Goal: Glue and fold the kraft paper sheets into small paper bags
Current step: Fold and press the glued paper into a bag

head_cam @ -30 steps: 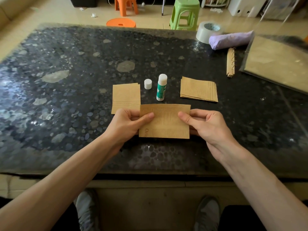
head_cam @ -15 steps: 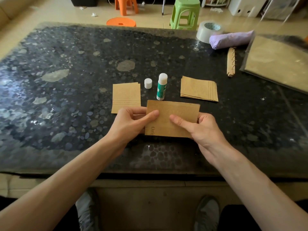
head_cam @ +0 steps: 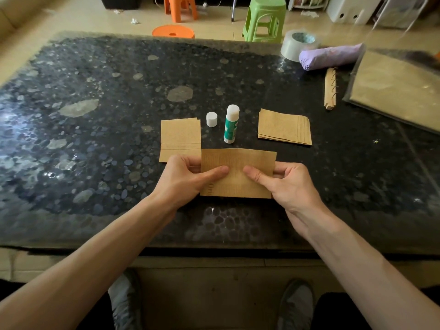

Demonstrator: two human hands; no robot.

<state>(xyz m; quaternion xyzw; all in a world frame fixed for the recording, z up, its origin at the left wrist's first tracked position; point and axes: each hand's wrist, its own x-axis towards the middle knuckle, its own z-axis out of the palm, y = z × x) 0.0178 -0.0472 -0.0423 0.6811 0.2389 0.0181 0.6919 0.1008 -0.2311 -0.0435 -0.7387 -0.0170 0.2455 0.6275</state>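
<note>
A kraft paper sheet (head_cam: 237, 160) is held just above the dark pebble-pattern table (head_cam: 95, 139). My left hand (head_cam: 185, 179) pinches its left edge, thumb on top. My right hand (head_cam: 285, 184) pinches its right side, thumb pressed near the sheet's middle. The two thumbs almost meet. An uncapped glue stick (head_cam: 230, 127) stands upright behind the sheet, and its white cap (head_cam: 211, 119) sits to its left. A folded kraft piece (head_cam: 180, 138) lies at the left. A small stack of kraft sheets (head_cam: 284, 127) lies at the right.
At the back right are a tape roll (head_cam: 298, 44), a purple bundle (head_cam: 331, 55), a strip of torn kraft spine (head_cam: 330, 89) and a plastic-sleeved pack of kraft paper (head_cam: 395, 89). Green (head_cam: 264, 17) and orange (head_cam: 179, 7) stools stand on the floor beyond the table.
Both thumbs have slid inward along the sheet toward its middle. The sheet shifted slightly right, then came back toward me.
</note>
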